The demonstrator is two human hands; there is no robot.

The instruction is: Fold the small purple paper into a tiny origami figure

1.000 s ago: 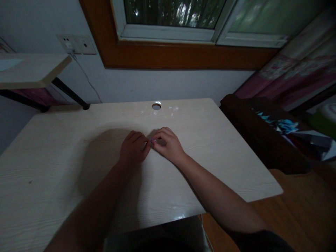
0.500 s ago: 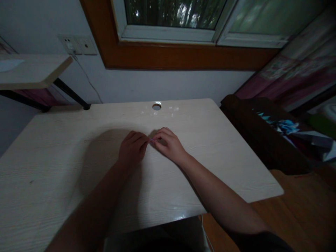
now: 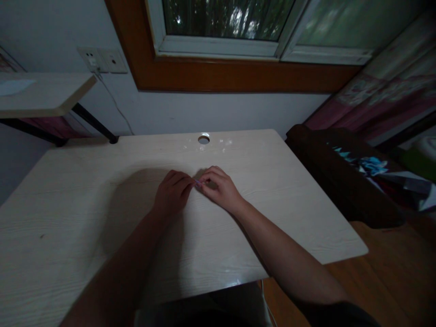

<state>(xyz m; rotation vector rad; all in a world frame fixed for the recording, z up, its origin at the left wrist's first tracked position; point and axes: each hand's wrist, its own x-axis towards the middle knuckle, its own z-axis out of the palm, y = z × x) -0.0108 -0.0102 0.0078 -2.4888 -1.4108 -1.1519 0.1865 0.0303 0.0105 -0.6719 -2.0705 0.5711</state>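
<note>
Both my hands meet over the middle of a pale wood-grain table [image 3: 289, 195]. Between their fingertips is a small, thin purplish piece [image 3: 197, 182], too small and dim to name. My left hand [image 3: 173, 191] pinches its left end, the fingers curled together and the back of the hand in shadow. From the other side, my right hand [image 3: 220, 185] pinches it between thumb and forefinger, with a gap showing inside the curl. Most of the piece is hidden by the fingers.
A round cable hole [image 3: 203, 140] is near the table's back edge. At the left, a raised shelf [image 3: 47, 97] stands on black legs. A wall socket [image 3: 102, 60] with a plugged-in white cord is behind. Dark wooden furniture [image 3: 316, 154] holding cloth stands right of the table.
The camera view has shifted very slightly. Both hands keep almost the same pose and place, with the small purplish piece still between them.
</note>
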